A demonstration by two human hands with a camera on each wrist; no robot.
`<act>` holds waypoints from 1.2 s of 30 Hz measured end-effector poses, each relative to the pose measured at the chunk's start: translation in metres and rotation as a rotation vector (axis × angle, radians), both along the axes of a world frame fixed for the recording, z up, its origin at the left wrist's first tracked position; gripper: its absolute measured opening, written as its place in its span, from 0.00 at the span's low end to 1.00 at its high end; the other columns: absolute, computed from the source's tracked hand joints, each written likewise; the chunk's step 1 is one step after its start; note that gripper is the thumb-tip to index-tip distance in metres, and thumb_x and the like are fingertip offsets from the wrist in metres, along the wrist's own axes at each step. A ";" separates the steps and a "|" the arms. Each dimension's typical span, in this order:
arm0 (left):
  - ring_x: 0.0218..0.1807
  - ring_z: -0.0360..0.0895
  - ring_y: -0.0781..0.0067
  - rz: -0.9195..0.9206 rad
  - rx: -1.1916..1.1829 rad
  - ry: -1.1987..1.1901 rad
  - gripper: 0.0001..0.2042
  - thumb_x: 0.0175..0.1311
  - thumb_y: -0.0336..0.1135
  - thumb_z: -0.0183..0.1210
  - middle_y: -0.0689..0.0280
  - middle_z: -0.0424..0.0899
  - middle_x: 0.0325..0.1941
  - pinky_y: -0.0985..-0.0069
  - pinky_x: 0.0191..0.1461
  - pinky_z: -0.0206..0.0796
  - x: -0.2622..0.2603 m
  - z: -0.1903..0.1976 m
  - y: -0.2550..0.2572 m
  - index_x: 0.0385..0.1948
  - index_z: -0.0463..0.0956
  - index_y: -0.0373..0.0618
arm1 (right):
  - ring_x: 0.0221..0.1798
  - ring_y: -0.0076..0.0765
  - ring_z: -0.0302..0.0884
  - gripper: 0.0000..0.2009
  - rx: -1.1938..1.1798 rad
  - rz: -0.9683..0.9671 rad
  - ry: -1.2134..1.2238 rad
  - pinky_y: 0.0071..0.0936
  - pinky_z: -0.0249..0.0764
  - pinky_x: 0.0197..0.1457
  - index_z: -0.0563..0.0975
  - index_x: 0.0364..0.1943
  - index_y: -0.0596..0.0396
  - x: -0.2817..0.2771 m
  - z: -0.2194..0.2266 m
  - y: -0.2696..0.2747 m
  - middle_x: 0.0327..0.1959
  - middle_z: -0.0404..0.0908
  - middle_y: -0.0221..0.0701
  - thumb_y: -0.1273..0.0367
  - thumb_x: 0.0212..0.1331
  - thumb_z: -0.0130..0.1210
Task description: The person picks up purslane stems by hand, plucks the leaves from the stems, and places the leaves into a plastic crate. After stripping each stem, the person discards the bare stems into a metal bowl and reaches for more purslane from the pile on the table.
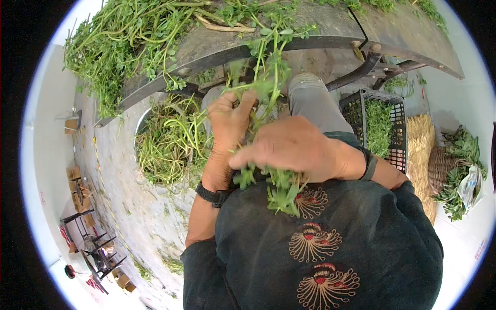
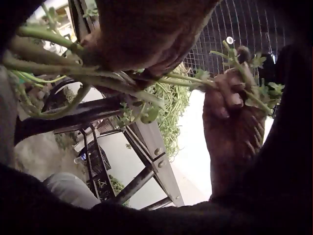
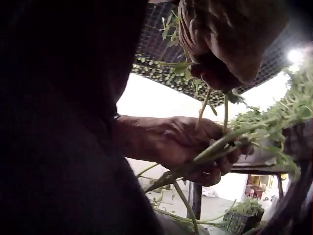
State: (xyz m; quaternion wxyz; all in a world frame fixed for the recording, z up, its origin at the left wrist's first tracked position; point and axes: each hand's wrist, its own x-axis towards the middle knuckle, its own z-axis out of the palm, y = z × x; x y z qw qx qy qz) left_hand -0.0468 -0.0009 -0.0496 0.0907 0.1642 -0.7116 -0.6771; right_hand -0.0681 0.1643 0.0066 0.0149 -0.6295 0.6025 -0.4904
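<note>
My left hand (image 1: 230, 119) grips several leafy green stems (image 1: 274, 77), purslane by their look, in front of my chest. Thick bare stem ends pass through its grasp in the left wrist view. Close beside it, my right hand (image 1: 289, 147) is blurred in the head view. The left wrist view shows the right hand's fingers (image 2: 230, 95) curled round thin sprigs (image 2: 254, 100). Leafy tops (image 1: 283, 194) hang below the right hand, over the dark shirt. In the right wrist view, the right hand is above the left, with short stems between them.
A big heap of the same greens (image 1: 134, 46) covers the left of the dark table (image 1: 330, 26). Below it stands a round tub of stems (image 1: 170, 139). At right are a black crate (image 1: 398, 129) of greens, a straw bundle (image 1: 419, 155) and a wicker basket (image 1: 439, 168).
</note>
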 end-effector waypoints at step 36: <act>0.34 0.73 0.85 0.006 -0.148 0.269 0.09 0.59 0.27 0.58 0.71 0.82 0.31 0.83 0.41 0.67 0.000 0.012 0.019 0.40 0.79 0.37 | 0.30 0.50 0.73 0.12 0.080 -0.158 -0.299 0.34 0.69 0.31 0.72 0.31 0.54 -0.014 0.000 0.015 0.26 0.73 0.38 0.69 0.41 0.60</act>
